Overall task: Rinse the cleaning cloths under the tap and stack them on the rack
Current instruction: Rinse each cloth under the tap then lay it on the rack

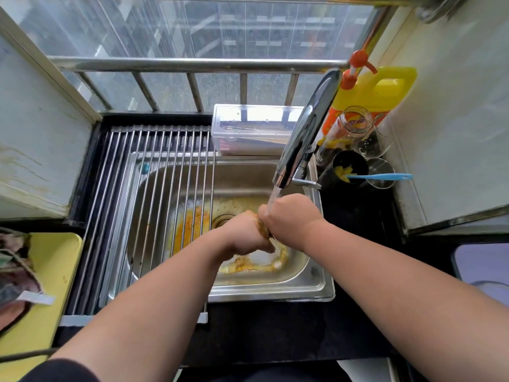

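Here both fists are curled tight round one yellow-stained cloth, the left hand and right hand pressed together at frame centre under the stream from the tap. Only a narrow strip of cloth shows between the two grips, running roughly top to bottom of the frame, over the sink. The rack lies directly left of the grips, so the left hand is nearer it; stacking would probably mean a leftward carry.
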